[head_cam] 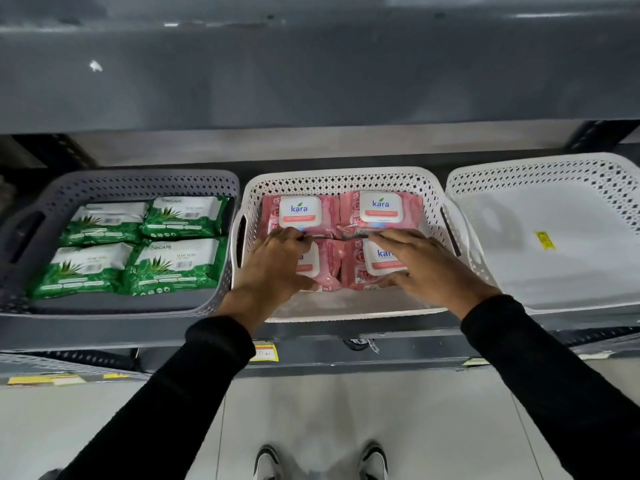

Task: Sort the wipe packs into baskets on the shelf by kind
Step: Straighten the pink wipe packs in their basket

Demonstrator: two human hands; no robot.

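Note:
Three baskets stand in a row on the shelf. The grey basket (41, 202) on the left holds several green aloe wipe packs (183, 216). The white middle basket (339, 181) holds several pink Kara wipe packs (381, 211). My left hand (277, 265) grips the front left pink pack (327, 268), fingers over its top and thumb at its near edge. My right hand (426, 268) grips the front right pink pack (360, 271) the same way. Both packs lie inside the middle basket.
A white basket (540, 174) on the right has nothing in it but a yellow sticker (544, 240). A grey upper shelf (311, 81) overhangs the baskets. Price labels (265, 352) sit on the shelf's front edge. My shoes (266, 462) show on the pale floor below.

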